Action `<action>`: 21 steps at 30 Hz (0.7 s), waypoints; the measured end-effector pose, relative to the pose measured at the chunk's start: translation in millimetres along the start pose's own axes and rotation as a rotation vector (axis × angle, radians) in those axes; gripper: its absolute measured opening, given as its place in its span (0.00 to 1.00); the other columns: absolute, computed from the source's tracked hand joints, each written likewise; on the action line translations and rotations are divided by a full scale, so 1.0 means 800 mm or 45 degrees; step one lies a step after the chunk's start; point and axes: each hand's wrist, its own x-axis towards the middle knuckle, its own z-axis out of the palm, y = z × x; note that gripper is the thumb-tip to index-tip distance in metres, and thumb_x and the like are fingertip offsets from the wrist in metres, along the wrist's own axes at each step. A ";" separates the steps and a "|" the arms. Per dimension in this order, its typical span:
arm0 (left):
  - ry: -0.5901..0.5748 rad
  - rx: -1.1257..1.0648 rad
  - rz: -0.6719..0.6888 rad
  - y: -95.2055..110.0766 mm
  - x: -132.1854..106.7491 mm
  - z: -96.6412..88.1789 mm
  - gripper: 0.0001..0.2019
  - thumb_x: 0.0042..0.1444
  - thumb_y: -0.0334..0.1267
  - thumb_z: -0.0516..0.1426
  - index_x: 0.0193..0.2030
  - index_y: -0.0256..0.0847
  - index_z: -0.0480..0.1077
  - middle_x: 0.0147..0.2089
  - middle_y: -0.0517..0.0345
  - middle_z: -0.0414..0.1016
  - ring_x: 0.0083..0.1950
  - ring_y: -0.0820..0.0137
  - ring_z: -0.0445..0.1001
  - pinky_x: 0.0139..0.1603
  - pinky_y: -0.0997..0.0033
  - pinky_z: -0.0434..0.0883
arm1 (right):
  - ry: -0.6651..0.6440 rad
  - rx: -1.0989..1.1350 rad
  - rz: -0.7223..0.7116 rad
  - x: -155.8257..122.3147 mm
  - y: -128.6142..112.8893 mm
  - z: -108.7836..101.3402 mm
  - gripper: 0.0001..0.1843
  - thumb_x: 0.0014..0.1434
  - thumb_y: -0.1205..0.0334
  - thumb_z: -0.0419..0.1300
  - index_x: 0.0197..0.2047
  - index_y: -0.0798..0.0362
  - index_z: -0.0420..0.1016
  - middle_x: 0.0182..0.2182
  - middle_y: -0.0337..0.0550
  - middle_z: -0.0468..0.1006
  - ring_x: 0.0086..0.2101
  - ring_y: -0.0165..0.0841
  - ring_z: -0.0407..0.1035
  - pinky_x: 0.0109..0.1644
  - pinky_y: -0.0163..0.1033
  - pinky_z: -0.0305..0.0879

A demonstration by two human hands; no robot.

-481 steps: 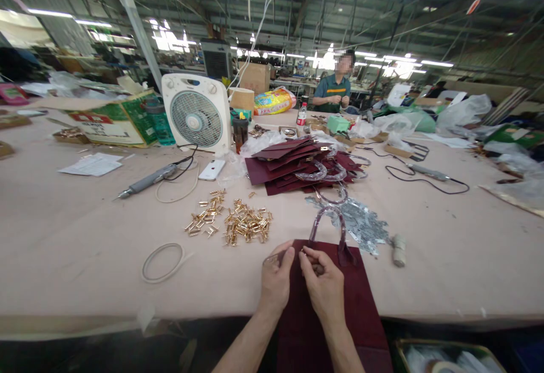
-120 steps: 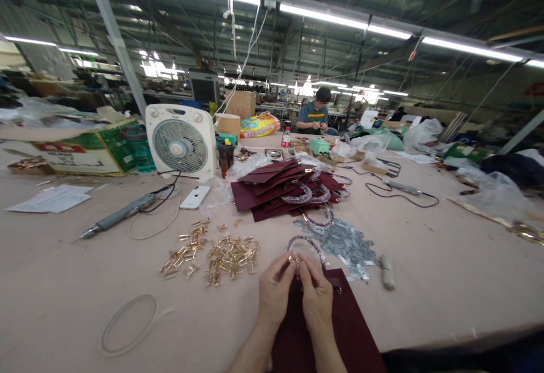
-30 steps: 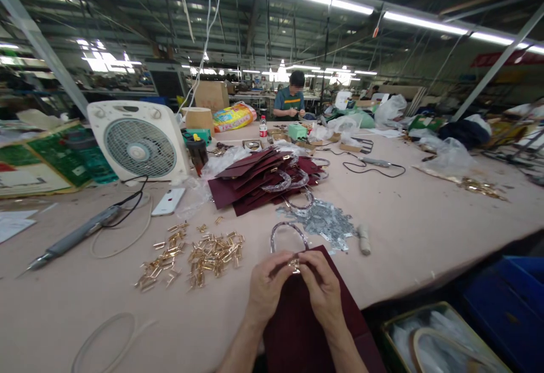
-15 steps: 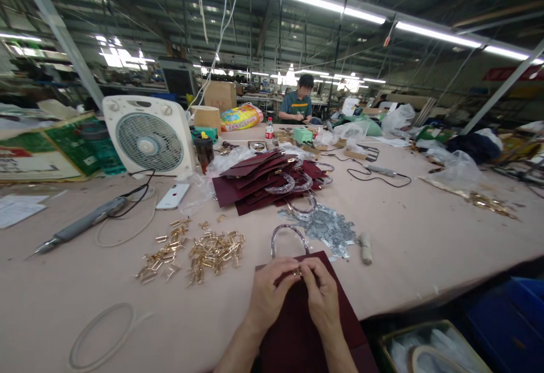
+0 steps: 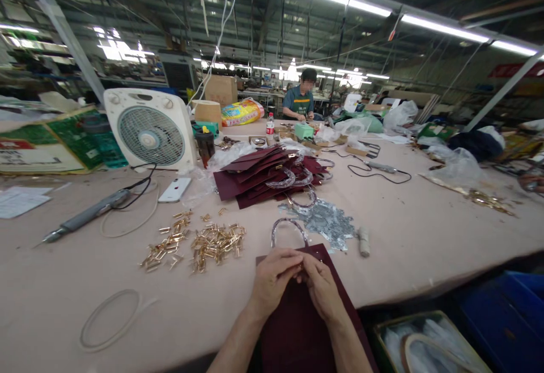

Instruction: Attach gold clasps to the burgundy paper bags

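Note:
My left hand (image 5: 274,279) and my right hand (image 5: 322,285) meet fingertip to fingertip over a dark maroon bag panel (image 5: 293,327). Both are pinched closed on a small gold metal fitting (image 5: 301,266), mostly hidden by the fingers. The panel lies at the table's near edge, with a plastic-wrapped handle (image 5: 289,223) arching from its far end. To the left are piles of gold U-shaped fittings (image 5: 217,242). Beyond the handle, thin grey metal plates (image 5: 329,223) lie heaped beside a stack of maroon bag pieces (image 5: 255,177).
A box fan (image 5: 148,129), a phone (image 5: 174,190) and a corded grey electric screwdriver (image 5: 91,212) stand or lie left. A small beige roll (image 5: 364,242) is right of the plates. Across the table sits a co-worker (image 5: 298,101). An open bin (image 5: 425,342) stands below the right edge.
My hands have drawn closer together, and the fingers now cover more of the gold fitting. The view has shifted slightly. The co-worker's head and hands have moved a little.

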 end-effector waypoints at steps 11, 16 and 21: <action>0.398 0.375 -0.162 -0.006 -0.006 -0.007 0.14 0.67 0.32 0.57 0.55 0.46 0.77 0.54 0.51 0.81 0.57 0.60 0.77 0.60 0.54 0.76 | 0.187 -0.214 -0.010 -0.032 -0.002 -0.056 0.23 0.61 0.49 0.71 0.55 0.49 0.76 0.42 0.46 0.84 0.43 0.38 0.78 0.52 0.43 0.73; 0.111 0.604 -0.197 -0.005 -0.018 -0.014 0.14 0.56 0.40 0.69 0.49 0.47 0.79 0.61 0.49 0.77 0.65 0.50 0.70 0.66 0.42 0.70 | 0.008 -0.609 0.023 -0.045 -0.012 -0.065 0.19 0.64 0.47 0.67 0.52 0.50 0.79 0.40 0.48 0.84 0.38 0.40 0.79 0.43 0.42 0.75; 0.085 0.689 -0.248 -0.007 -0.028 -0.010 0.07 0.56 0.36 0.68 0.36 0.43 0.74 0.67 0.48 0.71 0.69 0.47 0.64 0.70 0.36 0.64 | -0.044 -1.010 -0.183 -0.031 -0.017 -0.049 0.15 0.66 0.50 0.63 0.49 0.48 0.82 0.40 0.46 0.83 0.32 0.37 0.75 0.41 0.41 0.73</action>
